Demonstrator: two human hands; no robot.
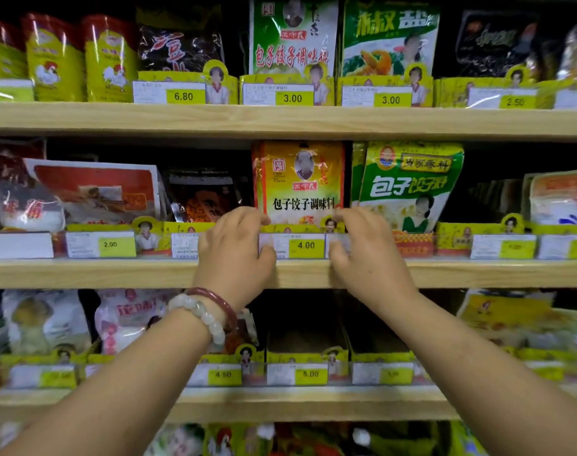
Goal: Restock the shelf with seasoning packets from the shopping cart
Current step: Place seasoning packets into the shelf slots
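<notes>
A stack of orange-yellow seasoning packets [300,179] stands upright in a yellow display tray [293,229] on the middle shelf [116,273], above a 4.00 price tag [306,245]. My left hand [234,255] grips the tray's front at its left end, fingers curled over the top edge by the packets' lower left corner, thumb on the price label. My right hand [366,255] grips the right end the same way. A white bead bracelet and a red bangle sit on my left wrist. The shopping cart is out of view.
A green packet [408,185] stands just right of the orange one and a dark packet [204,199] to its left. Upper shelf [280,121] holds more packets and yellow tins [57,60]. On the lower shelf [280,404], the tray [306,357] under my hands looks nearly bare.
</notes>
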